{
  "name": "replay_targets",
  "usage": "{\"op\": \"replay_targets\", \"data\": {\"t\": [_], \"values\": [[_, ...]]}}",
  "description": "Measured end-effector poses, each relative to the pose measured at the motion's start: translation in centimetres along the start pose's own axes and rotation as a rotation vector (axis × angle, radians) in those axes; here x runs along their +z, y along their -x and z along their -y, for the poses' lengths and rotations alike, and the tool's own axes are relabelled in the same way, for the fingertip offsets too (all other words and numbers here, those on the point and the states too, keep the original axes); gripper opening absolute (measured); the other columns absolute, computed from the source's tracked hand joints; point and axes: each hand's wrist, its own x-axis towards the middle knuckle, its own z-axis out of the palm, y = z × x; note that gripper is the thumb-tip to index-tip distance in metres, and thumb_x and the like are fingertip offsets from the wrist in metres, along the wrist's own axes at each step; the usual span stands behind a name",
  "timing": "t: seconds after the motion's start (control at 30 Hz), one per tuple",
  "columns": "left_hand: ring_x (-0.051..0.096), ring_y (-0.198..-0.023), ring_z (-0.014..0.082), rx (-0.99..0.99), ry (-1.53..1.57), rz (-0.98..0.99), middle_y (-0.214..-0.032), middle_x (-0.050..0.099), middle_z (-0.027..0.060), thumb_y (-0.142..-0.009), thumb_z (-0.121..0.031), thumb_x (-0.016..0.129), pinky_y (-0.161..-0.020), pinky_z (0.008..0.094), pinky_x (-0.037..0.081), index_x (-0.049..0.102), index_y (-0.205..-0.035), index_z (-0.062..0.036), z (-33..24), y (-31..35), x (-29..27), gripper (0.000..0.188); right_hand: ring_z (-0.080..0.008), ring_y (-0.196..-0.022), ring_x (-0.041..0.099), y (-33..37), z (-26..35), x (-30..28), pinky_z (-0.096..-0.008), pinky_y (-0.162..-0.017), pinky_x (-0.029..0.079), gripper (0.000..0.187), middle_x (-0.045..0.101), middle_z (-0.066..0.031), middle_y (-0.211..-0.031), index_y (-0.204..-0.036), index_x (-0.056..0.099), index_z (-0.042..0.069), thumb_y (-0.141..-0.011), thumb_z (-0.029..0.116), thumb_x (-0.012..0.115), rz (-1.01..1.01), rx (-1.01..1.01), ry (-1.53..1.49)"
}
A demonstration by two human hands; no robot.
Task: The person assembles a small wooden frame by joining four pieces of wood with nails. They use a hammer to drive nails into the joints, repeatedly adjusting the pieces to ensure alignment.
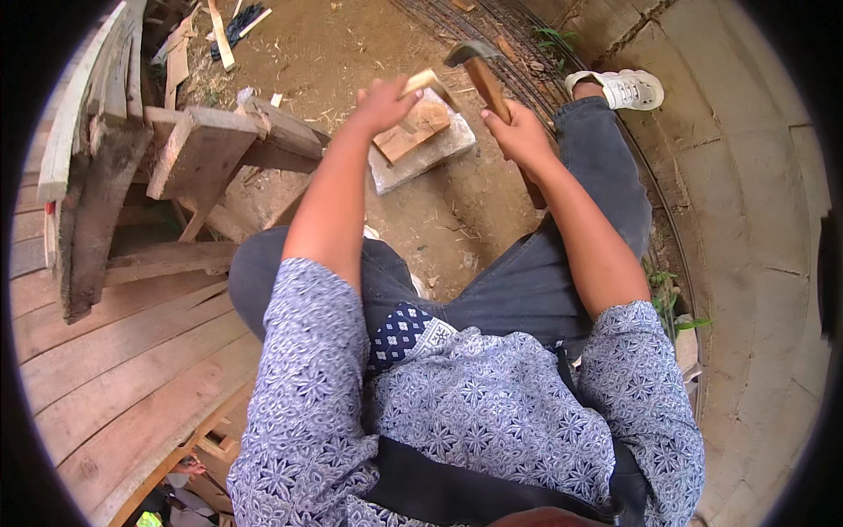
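My right hand (518,132) is wrapped round the wooden handle of a claw hammer (488,88). The hammer is raised, its dark metal head up and to the left of the hand, and the handle's lower end comes out below the wrist. Over to the left, my left hand (386,105) is closed on a short, pale piece of wood (423,82). That piece is held at a wooden block (414,133), which rests on a light grey stone slab (426,165) on the ground. My left fingers partly hide where the piece and block meet.
Rough wooden boards (202,158) are nailed together at the left, above a plank surface (132,378). Long thin metal rods (527,61) run along the foot of a concrete wall (729,228) at the right. Wood scraps (221,35) and shavings lie on the dirt ground.
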Motion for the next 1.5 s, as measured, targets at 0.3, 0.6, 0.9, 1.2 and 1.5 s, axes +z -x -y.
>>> {"op": "replay_targets", "data": {"t": [0.3, 0.6, 0.9, 1.2, 1.5], "values": [[0.051, -0.085, 0.0126, 0.311, 0.693, 0.123, -0.087, 0.057, 0.0012, -0.093, -0.034, 0.051, -0.078, 0.0272, 0.039, 0.062, -0.109, -0.0009, -7.1, -0.2, -15.1, 0.039, -0.0050, -0.053, 0.048, 4.2, 6.1, -3.7, -0.0206, -0.045, 0.039, 0.047, 0.055, 0.0018, -0.076, -0.110, 0.051, 0.006, -0.084, 0.027, 0.083, -0.058, -0.179, -0.482], [0.058, -0.083, 0.0120, 0.303, 0.876, 0.079, -0.091, 0.060, 0.0038, -0.101, -0.032, 0.056, -0.074, 0.0280, 0.047, 0.053, -0.126, -0.0019, -10.0, 5.1, -15.4, 0.039, -0.0039, -0.054, 0.052, 6.8, 8.4, -4.1, -0.0199, -0.046, 0.041, 0.050, 0.062, 0.0015, -0.074, -0.116, 0.054, 0.006, -0.081, 0.022, 0.085, -0.157, -0.313, -0.569], [0.045, -0.061, 0.0102, 0.262, 0.908, 0.037, -0.077, 0.046, 0.0014, -0.104, -0.038, 0.053, -0.064, 0.0304, 0.049, 0.051, -0.116, -0.0014, -11.0, 6.1, -15.3, 0.039, -0.0034, -0.054, 0.050, 7.3, 8.8, -4.0, -0.0193, -0.047, 0.041, 0.050, 0.059, 0.0042, -0.074, -0.119, 0.062, 0.004, -0.079, 0.023, 0.087, -0.037, -0.242, -0.611], [0.042, -0.056, 0.0097, 0.280, 1.088, 0.117, -0.075, 0.041, 0.0012, -0.105, -0.033, 0.051, -0.057, 0.0277, 0.045, 0.050, -0.118, -0.0015, -11.9, 6.3, -15.5, 0.034, -0.0046, -0.051, 0.051, 8.1, 9.7, -4.0, -0.0213, -0.044, 0.040, 0.046, 0.062, 0.0009, -0.075, -0.116, 0.060, 0.001, -0.082, 0.021, 0.085, -0.097, -0.250, -0.663], [0.041, -0.056, 0.0096, 0.269, 1.110, 0.132, -0.075, 0.041, 0.0016, -0.105, -0.030, 0.051, -0.056, 0.0285, 0.046, 0.050, -0.117, -0.0008, -12.7, 5.9, -15.3, 0.032, -0.0054, -0.049, 0.051, 8.2, 9.8, -4.5, -0.0208, -0.044, 0.039, 0.045, 0.060, -0.0002, -0.072, -0.118, 0.057, 0.000, -0.085, 0.018, 0.082, -0.108, -0.268, -0.705]]}}
